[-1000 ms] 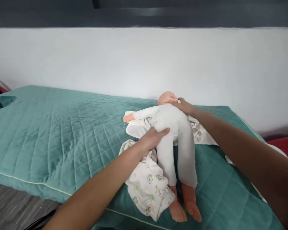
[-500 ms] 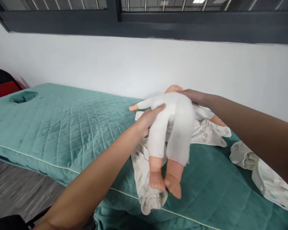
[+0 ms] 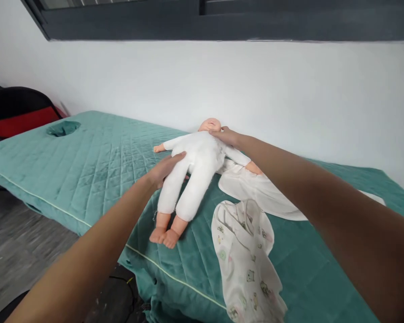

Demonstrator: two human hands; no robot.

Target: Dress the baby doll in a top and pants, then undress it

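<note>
A baby doll [image 3: 202, 152] with a white cloth body and bare vinyl feet lies face up on the green quilted mattress [image 3: 114, 161], its head toward the wall. My left hand [image 3: 168, 169] grips it at the hip, thumb on top and the other fingers partly hidden below. At the doll's neck and shoulder, my right hand [image 3: 225, 136] takes hold, some of its fingers out of sight. Right of the doll's legs rests a crumpled printed baby garment [image 3: 247, 260]. A plain white cloth [image 3: 265, 193] is spread by the doll's arm, partly covered by my right forearm.
The white wall [image 3: 138, 80] runs along the mattress's far side, below a dark window frame [image 3: 222, 27]. Toward the left end, the mattress has a round hole [image 3: 63, 128]. A black and red chair [image 3: 23, 116] stands beyond it. Grey floor [image 3: 23, 233] shows at lower left.
Both hands have moved the doll left, off the baby clothes, and down onto the bare mattress. The printed garment now lies beside it. My view has turned slightly left.
</note>
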